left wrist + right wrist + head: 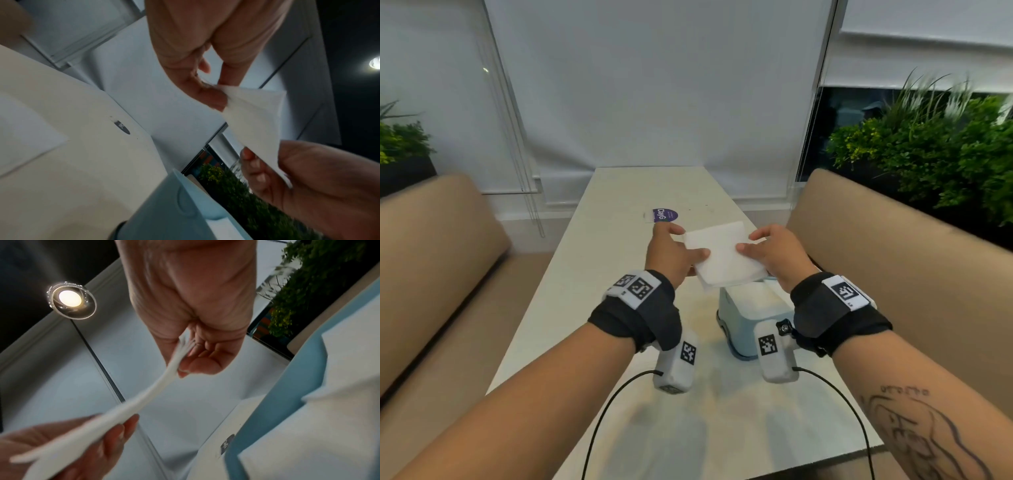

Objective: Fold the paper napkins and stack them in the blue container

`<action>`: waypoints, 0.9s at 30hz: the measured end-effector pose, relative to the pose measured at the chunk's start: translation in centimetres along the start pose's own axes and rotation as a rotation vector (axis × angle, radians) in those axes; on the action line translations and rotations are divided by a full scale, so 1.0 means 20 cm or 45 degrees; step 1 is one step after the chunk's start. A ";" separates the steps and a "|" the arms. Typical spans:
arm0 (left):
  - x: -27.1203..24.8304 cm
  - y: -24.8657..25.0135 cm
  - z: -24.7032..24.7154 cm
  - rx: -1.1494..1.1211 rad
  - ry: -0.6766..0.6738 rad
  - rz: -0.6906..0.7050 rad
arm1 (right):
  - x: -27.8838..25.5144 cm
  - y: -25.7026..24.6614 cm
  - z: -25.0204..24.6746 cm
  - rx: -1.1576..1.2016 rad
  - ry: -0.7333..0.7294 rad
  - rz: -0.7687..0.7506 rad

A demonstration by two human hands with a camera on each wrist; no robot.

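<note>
A folded white paper napkin [722,257] hangs in the air between both hands, just above the far rim of the blue container [739,329]. My left hand [693,241] pinches its left edge between thumb and fingers, and my right hand [746,245] pinches the right edge. Seen from the left wrist, the left hand [213,87] grips a corner of the napkin [252,116]. From the right wrist, the right hand [185,353] clamps the napkin [154,394], which shows edge-on. White napkins [329,426] lie inside the container [287,394].
The long white table [592,274] carries a purple round sticker [666,216] beyond the hands. A white sheet [26,129] lies flat on the table in the left wrist view. Tan benches [431,257] flank both sides, with plants [928,154] behind.
</note>
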State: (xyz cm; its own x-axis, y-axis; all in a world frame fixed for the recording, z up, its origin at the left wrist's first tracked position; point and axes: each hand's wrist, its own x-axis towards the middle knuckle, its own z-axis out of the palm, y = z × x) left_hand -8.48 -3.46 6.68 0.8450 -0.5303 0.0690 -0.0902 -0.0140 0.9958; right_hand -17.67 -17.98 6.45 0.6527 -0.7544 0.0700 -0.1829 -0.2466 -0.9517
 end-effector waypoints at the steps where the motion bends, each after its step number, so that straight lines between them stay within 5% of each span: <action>1: 0.00 0.00 0.05 0.043 -0.005 0.034 | 0.01 0.02 -0.04 -0.020 0.049 -0.002; 6: 0.00 -0.05 0.26 0.446 -0.187 0.063 | 0.04 0.16 -0.15 -0.297 0.119 -0.074; 12: 0.02 -0.12 0.35 1.047 -0.361 0.046 | 0.05 0.32 -0.18 -0.762 -0.065 0.018; 21: 0.04 -0.19 0.44 1.643 -0.438 0.089 | 0.07 0.34 -0.16 -1.124 -0.168 0.055; 27: 0.05 -0.25 0.47 2.012 -0.345 0.150 | 0.09 0.35 -0.17 -1.190 -0.329 0.075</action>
State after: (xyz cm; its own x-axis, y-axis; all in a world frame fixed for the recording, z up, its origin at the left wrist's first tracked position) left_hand -12.13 -11.86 1.25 0.6959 -0.7166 -0.0460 -0.7176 -0.6916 -0.0820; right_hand -20.35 -23.10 1.02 0.7448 -0.6515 -0.1443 -0.6579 -0.6807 -0.3223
